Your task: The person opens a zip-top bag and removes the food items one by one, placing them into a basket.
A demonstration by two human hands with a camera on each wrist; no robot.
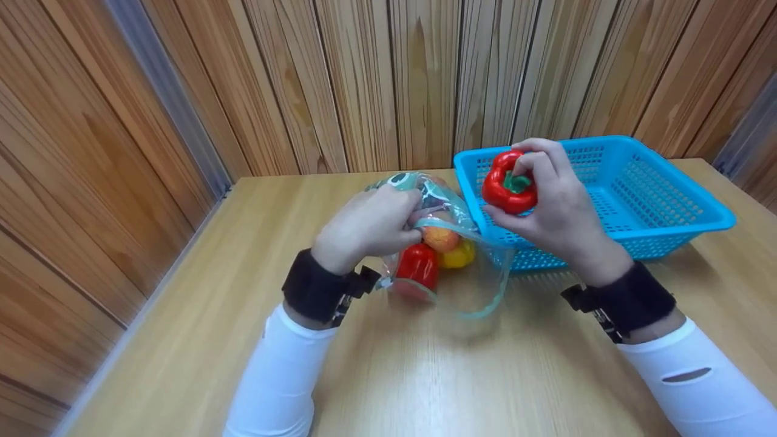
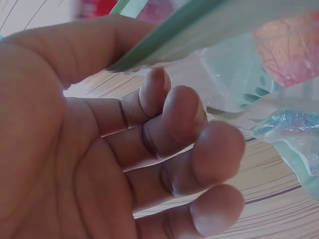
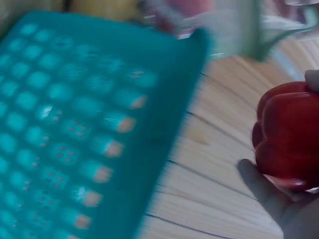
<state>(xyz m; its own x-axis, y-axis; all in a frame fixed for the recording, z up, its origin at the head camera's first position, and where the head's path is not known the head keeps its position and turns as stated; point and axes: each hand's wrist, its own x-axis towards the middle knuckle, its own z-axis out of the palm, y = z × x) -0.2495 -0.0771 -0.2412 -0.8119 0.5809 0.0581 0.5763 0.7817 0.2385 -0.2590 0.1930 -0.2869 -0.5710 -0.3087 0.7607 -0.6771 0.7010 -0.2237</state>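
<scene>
So, far left of the wooden desk [image 1: 243, 243] there's a white sleeve [image 1: 276, 376] with a black strap [image 1: 315, 288] round the wrist. The left hand [image 1: 370, 227] is loosely half-curled at the edge of a clear plastic bag [image 1: 440, 197] with green trim. In its wrist view the thumb tip goes behind the green rim and the fingers curl in just below, so it's got the bag by the edge.

Next along, the bag's full of stuff: a glossy red thing [image 1: 419, 266] low at the front, a wrinkly orange-pink ball [image 1: 441, 239] to the right of it, and something yellow [image 1: 458, 255] just below the ball. More behind, but the film and fingers hide it.

Then there's the red pepper [image 1: 499, 193], held up in front of the left part of a blue basket [image 1: 655, 244], green stem [image 1: 516, 182] turned toward the palm. The right hand [image 1: 555, 197] grips it, thumb underneath, fingers over the top, only as wide as the pepper. The right wrist view has a gap between pepper and basket, fwiw.

Bottom right: another black strap [image 1: 634, 303] and a white sleeve with a slit.
</scene>
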